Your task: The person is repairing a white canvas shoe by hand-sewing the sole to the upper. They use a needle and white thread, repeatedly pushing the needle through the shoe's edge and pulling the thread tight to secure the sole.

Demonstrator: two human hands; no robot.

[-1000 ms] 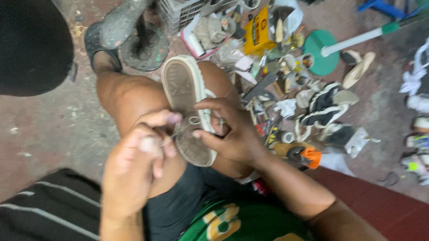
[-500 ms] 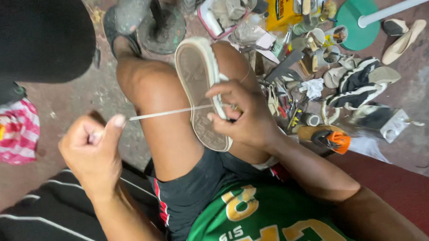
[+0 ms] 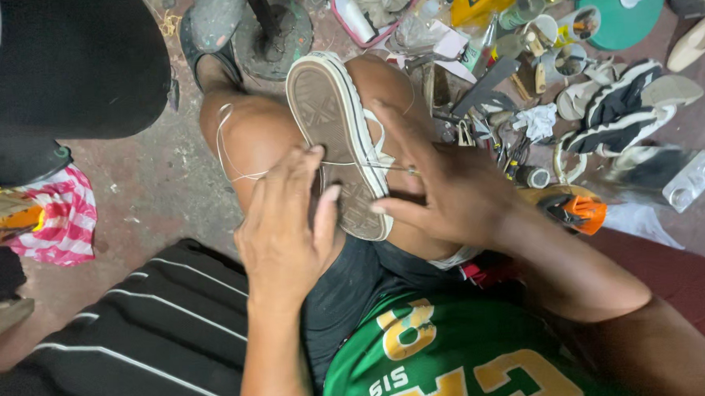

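I see the sneaker [image 3: 338,143] lying sole-up on the knee. My right hand [image 3: 439,190] steadies its edge, fingers pinching what looks like a needle [image 3: 391,169], though it is too thin to be sure. My left hand [image 3: 286,225], fingers loose, covers the heel; the thread [image 3: 228,152] loops faintly over the thigh.

Sneaker [image 3: 341,143] sole-up across the bent knee [image 3: 247,135], between both hands: left hand [image 3: 284,225] against the sole's near end, right hand [image 3: 439,190] along its right edge. Thread [image 3: 228,160] looped over the knee, running to the sole. Behind the knee, a metal stand [image 3: 270,31]. Right of the sneaker, what looks like scattered tools [image 3: 501,148], then piled shoes [image 3: 622,107] farther right. Striped cloth [image 3: 129,342] at near left.
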